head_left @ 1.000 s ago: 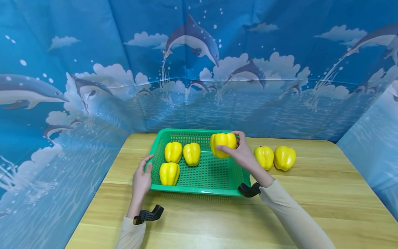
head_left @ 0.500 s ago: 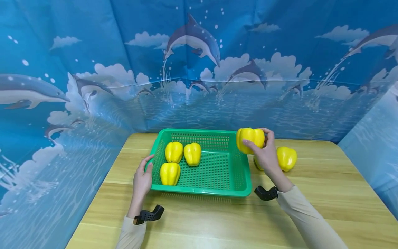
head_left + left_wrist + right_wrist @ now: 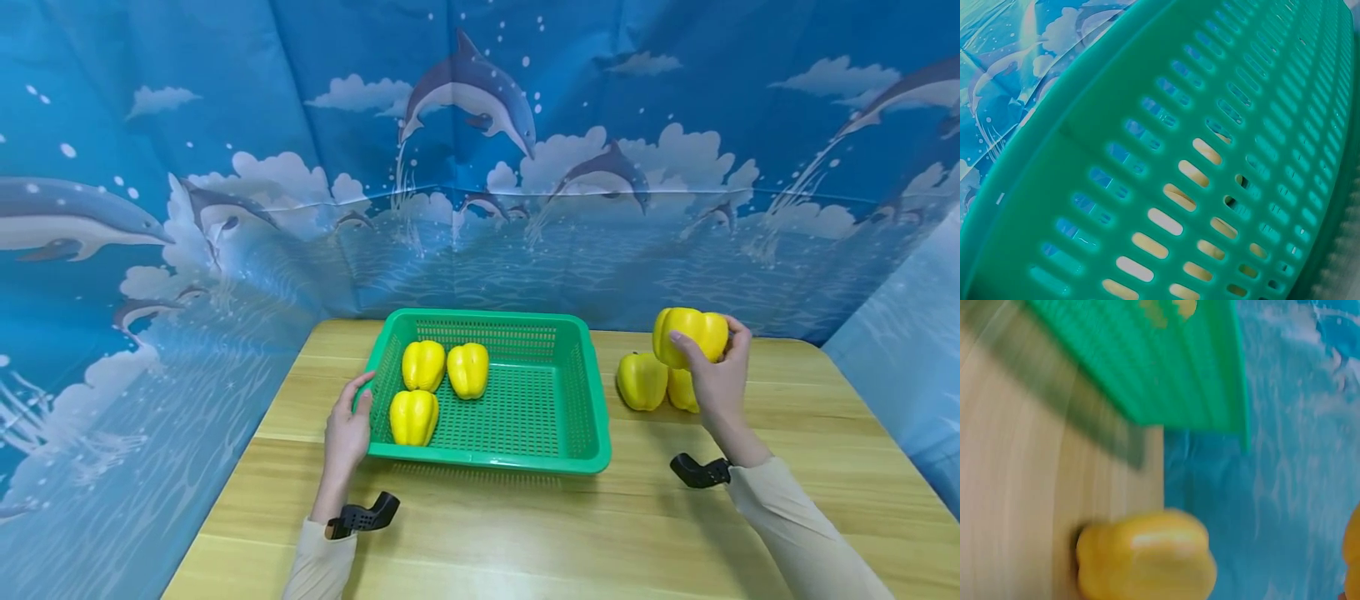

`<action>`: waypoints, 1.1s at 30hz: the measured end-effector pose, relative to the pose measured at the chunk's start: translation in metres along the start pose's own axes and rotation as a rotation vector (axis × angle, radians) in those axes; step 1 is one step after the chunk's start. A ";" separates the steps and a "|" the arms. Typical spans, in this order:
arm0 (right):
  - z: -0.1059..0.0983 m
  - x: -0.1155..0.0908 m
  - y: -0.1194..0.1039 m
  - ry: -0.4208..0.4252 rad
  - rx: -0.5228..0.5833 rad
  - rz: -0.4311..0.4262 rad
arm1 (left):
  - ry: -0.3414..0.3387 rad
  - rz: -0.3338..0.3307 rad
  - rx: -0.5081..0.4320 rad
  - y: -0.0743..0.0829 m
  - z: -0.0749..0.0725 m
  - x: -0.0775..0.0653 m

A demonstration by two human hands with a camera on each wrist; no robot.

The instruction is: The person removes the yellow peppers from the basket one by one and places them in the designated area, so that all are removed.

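Observation:
A yellow bell pepper [image 3: 692, 327] is in my right hand [image 3: 727, 400], gripped between thumb and fingers above the table. Only a sliver of this held pepper [image 3: 1354, 553] shows at the right edge of the right wrist view. Beneath and left of it, one yellow bell pepper [image 3: 641, 382] stands on the table; a second pepper [image 3: 683, 392] is partly hidden behind the held one. My left hand [image 3: 347, 433] holds the left rim of a green plastic basket [image 3: 495, 460]. The basket's slotted wall [image 3: 1166, 162] fills the left wrist view, where no hand shows.
Three yellow peppers sit in the basket's left part: one at the back left [image 3: 423, 365], another pepper [image 3: 468, 371] beside it, and a front pepper [image 3: 414, 418]. The wooden table [image 3: 525, 533] ends at a blue dolphin-print curtain [image 3: 480, 250].
My right hand has carried the pepper rightward from over the basket, past its right rim, to above the two table peppers. The left hand stays at the basket rim.

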State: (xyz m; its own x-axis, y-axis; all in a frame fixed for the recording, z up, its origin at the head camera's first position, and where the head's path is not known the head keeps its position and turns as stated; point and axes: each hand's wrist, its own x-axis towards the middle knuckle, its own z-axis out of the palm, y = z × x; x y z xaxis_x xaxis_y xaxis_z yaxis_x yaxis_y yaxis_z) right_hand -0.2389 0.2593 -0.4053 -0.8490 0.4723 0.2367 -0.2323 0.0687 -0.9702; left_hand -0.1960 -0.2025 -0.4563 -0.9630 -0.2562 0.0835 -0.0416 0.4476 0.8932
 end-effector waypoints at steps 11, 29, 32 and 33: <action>-0.046 0.020 0.019 0.130 -0.073 0.008 | 0.015 0.003 0.017 0.000 0.001 0.000; -0.093 0.036 0.067 0.236 -0.353 0.177 | 0.003 0.001 0.011 0.000 0.001 0.001; -0.097 0.036 0.073 0.235 -0.398 0.207 | 0.006 0.004 -0.004 0.000 0.001 0.001; -0.098 0.037 0.075 0.233 -0.410 0.214 | 0.006 0.005 -0.009 0.000 0.001 0.001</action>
State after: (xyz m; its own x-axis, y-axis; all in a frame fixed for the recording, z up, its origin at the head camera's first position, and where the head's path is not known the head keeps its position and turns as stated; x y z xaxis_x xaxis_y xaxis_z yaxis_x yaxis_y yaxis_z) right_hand -0.2408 0.3678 -0.4740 -0.7180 0.6936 0.0582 0.1796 0.2654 -0.9473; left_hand -0.1968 -0.2019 -0.4564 -0.9616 -0.2591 0.0909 -0.0340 0.4411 0.8968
